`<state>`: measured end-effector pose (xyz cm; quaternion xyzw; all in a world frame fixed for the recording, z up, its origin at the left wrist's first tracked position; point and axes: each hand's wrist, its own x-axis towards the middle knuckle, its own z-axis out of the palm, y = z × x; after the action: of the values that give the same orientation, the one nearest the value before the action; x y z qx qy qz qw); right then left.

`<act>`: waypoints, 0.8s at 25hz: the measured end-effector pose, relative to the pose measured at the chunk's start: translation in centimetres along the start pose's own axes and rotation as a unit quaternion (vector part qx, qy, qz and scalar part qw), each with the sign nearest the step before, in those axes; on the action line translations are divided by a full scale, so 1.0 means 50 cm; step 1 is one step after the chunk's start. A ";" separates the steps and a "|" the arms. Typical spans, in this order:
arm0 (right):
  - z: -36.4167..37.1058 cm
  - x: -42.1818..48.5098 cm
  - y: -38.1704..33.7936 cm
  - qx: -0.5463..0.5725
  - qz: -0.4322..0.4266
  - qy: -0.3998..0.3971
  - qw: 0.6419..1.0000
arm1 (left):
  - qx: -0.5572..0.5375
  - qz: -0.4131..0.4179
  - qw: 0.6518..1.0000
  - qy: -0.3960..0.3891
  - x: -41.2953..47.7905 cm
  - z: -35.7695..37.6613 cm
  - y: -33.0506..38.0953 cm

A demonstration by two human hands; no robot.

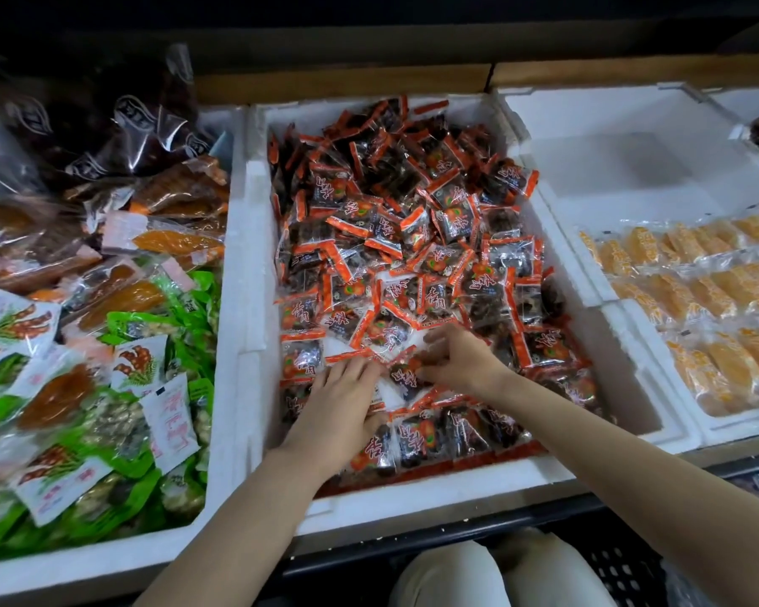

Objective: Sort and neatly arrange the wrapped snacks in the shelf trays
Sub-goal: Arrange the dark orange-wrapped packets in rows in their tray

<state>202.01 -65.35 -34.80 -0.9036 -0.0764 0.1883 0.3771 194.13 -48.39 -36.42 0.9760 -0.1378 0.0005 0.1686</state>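
Pinching one small packet (406, 378) in curled fingers, the right hand (461, 361) sits just beside the left hand (342, 400), which lies flat, fingers straight, on the wrapped snacks (413, 212), clear with orange-red sealed ends and dark contents, heaped in the middle white foam tray (255, 256).

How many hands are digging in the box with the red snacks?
2. The left hand lies flat on the red packets near the front; the right hand is just beside it, fingers curled on one.
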 end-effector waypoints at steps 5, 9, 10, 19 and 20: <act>0.016 0.023 0.001 -0.009 -0.016 0.067 0.998 | 0.000 -0.042 0.999 -0.009 0.005 0.008 0.001; 0.042 0.016 -0.008 -0.040 -0.039 0.031 0.998 | 0.012 -0.067 0.998 -0.014 0.006 0.009 0.008; 0.037 0.015 -0.013 -0.096 -0.054 0.033 0.993 | 0.023 -0.067 0.997 -0.014 0.007 0.010 0.008; 0.001 0.106 -0.056 -0.146 -0.092 0.006 0.985 | 0.024 -0.049 0.998 -0.014 0.018 0.019 -0.002; 0.000 0.113 -0.059 -0.158 -0.091 0.007 0.983 | 0.025 -0.049 0.998 -0.016 0.019 0.018 -0.003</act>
<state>207.21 -61.68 -34.32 -0.9425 -0.1842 0.1321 0.2456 195.04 -48.80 -37.30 0.9854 -0.0922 -0.0204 0.1419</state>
